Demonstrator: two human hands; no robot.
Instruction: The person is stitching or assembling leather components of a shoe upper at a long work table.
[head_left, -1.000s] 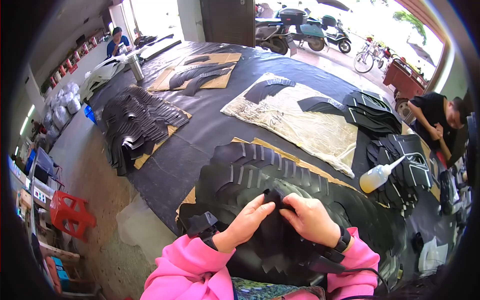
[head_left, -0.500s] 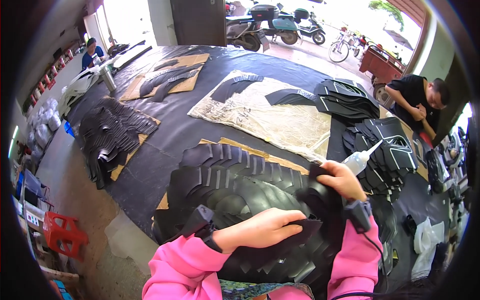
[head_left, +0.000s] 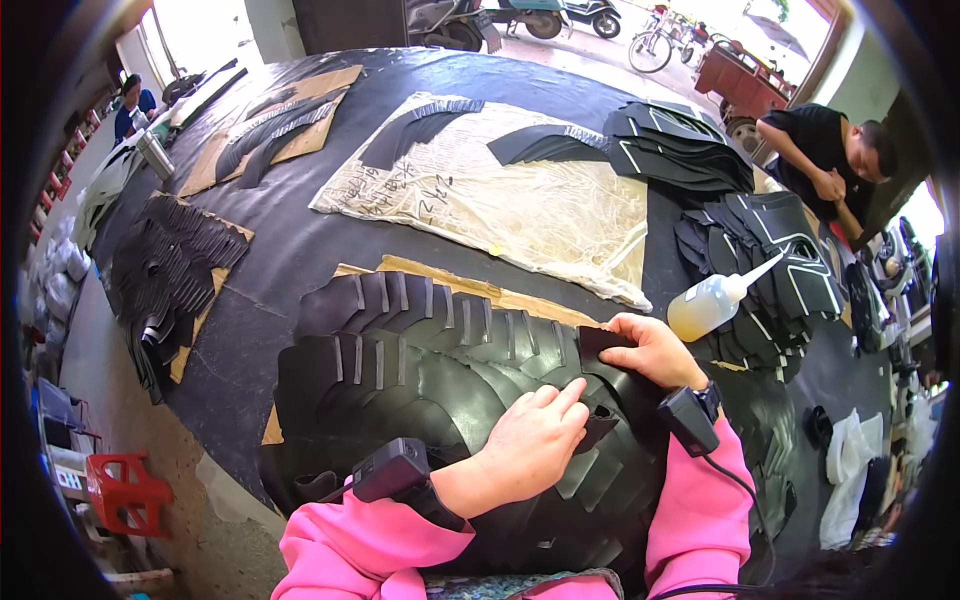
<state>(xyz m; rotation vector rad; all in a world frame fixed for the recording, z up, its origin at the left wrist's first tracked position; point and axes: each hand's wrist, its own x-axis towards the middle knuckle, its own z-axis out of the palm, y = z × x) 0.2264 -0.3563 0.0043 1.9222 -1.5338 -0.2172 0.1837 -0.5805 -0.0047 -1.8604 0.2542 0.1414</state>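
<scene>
My right hand (head_left: 655, 352) pinches the upper end of a black leather-like piece (head_left: 596, 342) between thumb and fingers, at the right of a fanned layer of similar pieces. My left hand (head_left: 530, 440) is just to the left, its fingertips reaching toward that piece. A small dark flap (head_left: 597, 430) of another black piece sticks out beneath its fingers; the thumb is mostly hidden. The fanned black pieces (head_left: 430, 345) overlap in rows, several with pale strips along their edges, on a brown cardboard sheet (head_left: 500, 296).
A squeeze bottle (head_left: 703, 306) with a pointed nozzle lies beyond my right hand, against stacked black pieces with white lines (head_left: 775, 250). Farther off are a film-covered board (head_left: 560, 215) and more black pieces on cardboard (head_left: 175, 270). A co-worker (head_left: 835, 170) is at the right; a red stool (head_left: 128, 490) stands at left.
My left hand has moved up and right toward my right hand, its fingers now reaching forward. The piece in my right hand has come down onto the layer. The view has shifted.
</scene>
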